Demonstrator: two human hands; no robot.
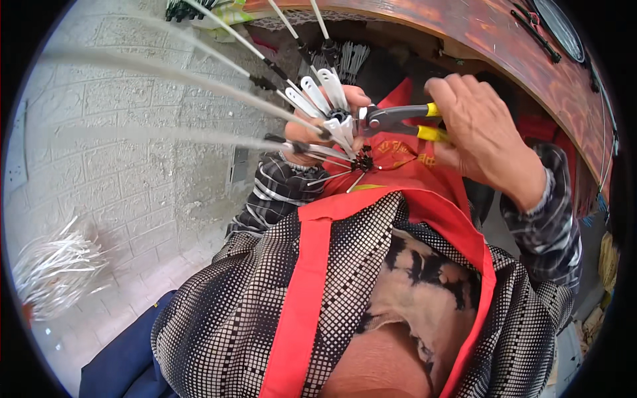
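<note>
My left hand [298, 134] is wrapped round a spoked frame that resembles an umbrella frame. White slotted plastic tabs [310, 93] fan out round its black hub [338, 115]. Long, thin pale rods [199, 86] with black joints reach away to the upper left, some of them blurred. A second black hub [362, 162] with short thin rods shows just below. In my right hand [488, 129] is a pair of pliers [406, 114] with dark jaws and yellow grips. Their head is right beside the tabs near my left fingertips; what the jaws touch is too small to tell.
A red apron [398, 166] covers my lap. Beyond it curves a brown wooden tabletop [458, 26], with a black rod [537, 33] at its far right. White strips [63, 265] lie in a bundle at left by a pale brick-patterned wall [133, 132]. Another white bundle [352, 60] stands under the table.
</note>
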